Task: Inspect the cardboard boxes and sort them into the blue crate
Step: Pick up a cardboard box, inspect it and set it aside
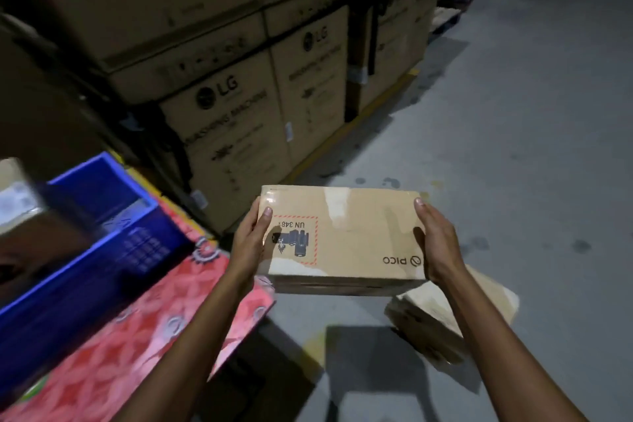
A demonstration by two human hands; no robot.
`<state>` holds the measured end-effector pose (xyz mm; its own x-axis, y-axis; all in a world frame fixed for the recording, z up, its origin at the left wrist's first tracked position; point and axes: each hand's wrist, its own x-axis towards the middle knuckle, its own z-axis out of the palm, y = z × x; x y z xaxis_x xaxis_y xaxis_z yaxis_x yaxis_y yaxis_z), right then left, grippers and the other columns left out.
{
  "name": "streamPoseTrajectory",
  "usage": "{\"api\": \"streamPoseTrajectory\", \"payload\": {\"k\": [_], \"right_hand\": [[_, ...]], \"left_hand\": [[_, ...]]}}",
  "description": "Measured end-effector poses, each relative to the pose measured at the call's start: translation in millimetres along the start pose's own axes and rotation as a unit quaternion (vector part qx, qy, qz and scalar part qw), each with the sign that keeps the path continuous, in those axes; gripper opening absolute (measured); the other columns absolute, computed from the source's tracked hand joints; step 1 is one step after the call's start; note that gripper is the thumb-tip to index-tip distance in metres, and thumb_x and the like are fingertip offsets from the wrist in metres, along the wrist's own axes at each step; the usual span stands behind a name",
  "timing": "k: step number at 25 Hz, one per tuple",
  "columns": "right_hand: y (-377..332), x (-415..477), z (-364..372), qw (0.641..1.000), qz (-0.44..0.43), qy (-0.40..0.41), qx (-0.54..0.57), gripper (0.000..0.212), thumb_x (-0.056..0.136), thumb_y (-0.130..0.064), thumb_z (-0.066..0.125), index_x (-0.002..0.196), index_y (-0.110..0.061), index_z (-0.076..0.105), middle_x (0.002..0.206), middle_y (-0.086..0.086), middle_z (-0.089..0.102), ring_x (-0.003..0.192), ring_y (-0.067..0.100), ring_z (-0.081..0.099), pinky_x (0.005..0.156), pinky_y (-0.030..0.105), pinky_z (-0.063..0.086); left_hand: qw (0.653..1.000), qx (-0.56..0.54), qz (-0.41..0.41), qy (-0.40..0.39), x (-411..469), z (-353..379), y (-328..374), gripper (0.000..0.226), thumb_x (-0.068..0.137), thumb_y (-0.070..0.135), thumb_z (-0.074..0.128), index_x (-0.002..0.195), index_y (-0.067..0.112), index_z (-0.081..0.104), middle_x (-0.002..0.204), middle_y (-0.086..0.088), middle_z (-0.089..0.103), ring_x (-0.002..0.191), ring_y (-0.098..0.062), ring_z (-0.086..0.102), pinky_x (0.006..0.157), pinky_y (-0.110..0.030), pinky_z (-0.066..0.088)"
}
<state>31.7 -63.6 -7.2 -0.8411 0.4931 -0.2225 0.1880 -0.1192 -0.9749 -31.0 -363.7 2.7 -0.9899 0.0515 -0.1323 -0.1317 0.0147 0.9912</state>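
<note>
I hold a tan cardboard box (356,233) in the air in front of me, its top marked PICO and carrying a red-hatched UN battery label. My left hand (248,243) grips its left end, thumb on top. My right hand (436,243) grips its right end the same way. The blue crate (85,271) stands to my left on a red patterned surface (154,325), apart from the box. Something box-like lies inside the crate, blurred. Another tan cardboard box (455,322) lies on the floor below my right forearm.
Tall stacks of large LG cartons (233,113) on pallets line the back and left. A yellow floor line (346,134) runs along their base. Grey concrete floor (531,130) stretches to the right and ahead.
</note>
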Motion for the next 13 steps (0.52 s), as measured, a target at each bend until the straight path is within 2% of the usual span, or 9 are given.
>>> {"api": "streamPoseTrajectory", "payload": {"k": [2, 5, 7, 10, 13], "right_hand": [[-15.5, -9.6, 54.2, 0.998, -0.02, -0.051, -0.029, 0.039, 0.088, -0.062, 0.06, 0.099, -0.028, 0.075, 0.097, -0.012, 0.075, 0.092, 0.011, 0.069, 0.081, 0.036, 0.052], [-20.7, -36.6, 130.2, 0.988, -0.054, -0.104, -0.101, 0.064, 0.075, -0.076, 0.054, 0.109, -0.024, 0.07, 0.111, -0.001, 0.073, 0.103, 0.021, 0.068, 0.09, 0.047, 0.054], [-11.3, -59.3, 177.2, 0.98, -0.055, -0.135, -0.135, 0.06, 0.079, -0.076, 0.054, 0.108, -0.025, 0.068, 0.111, 0.0, 0.072, 0.105, 0.023, 0.067, 0.093, 0.049, 0.055], [3.2, -90.6, 231.5, 0.968, -0.067, -0.166, -0.176, 0.046, 0.096, -0.059, 0.056, 0.115, -0.019, 0.067, 0.113, 0.003, 0.071, 0.105, 0.025, 0.065, 0.088, 0.042, 0.051], [22.0, -117.1, 271.4, 0.954, -0.075, -0.177, -0.229, 0.05, 0.099, -0.058, 0.054, 0.127, -0.017, 0.063, 0.121, 0.005, 0.069, 0.11, 0.026, 0.063, 0.09, 0.04, 0.048]], "left_hand": [[0.999, -0.01, 0.007, 0.044, -17.9, -52.1, 13.0, 0.027, 0.106, 0.029, 0.049, 0.129, 0.034, 0.061, 0.117, 0.005, 0.074, 0.107, -0.01, 0.071, 0.085, -0.023, 0.057], [0.995, -0.015, 0.005, 0.094, -45.4, -124.3, 22.6, 0.031, 0.107, 0.026, 0.049, 0.136, 0.02, 0.058, 0.119, 0.0, 0.073, 0.109, -0.012, 0.069, 0.082, -0.018, 0.057], [0.991, -0.008, -0.001, 0.132, -64.1, -174.2, 20.1, 0.029, 0.106, 0.025, 0.051, 0.132, 0.017, 0.06, 0.117, 0.0, 0.073, 0.106, -0.009, 0.069, 0.083, -0.017, 0.057], [0.986, 0.024, -0.015, 0.165, -85.4, -236.5, 8.3, 0.025, 0.104, 0.034, 0.055, 0.124, 0.023, 0.065, 0.113, 0.006, 0.075, 0.106, -0.007, 0.07, 0.09, -0.027, 0.055], [0.978, 0.094, -0.038, 0.18, -97.0, -284.3, -10.5, 0.037, 0.1, 0.049, 0.058, 0.13, 0.027, 0.061, 0.121, 0.008, 0.072, 0.112, -0.008, 0.067, 0.097, -0.033, 0.05]]}}
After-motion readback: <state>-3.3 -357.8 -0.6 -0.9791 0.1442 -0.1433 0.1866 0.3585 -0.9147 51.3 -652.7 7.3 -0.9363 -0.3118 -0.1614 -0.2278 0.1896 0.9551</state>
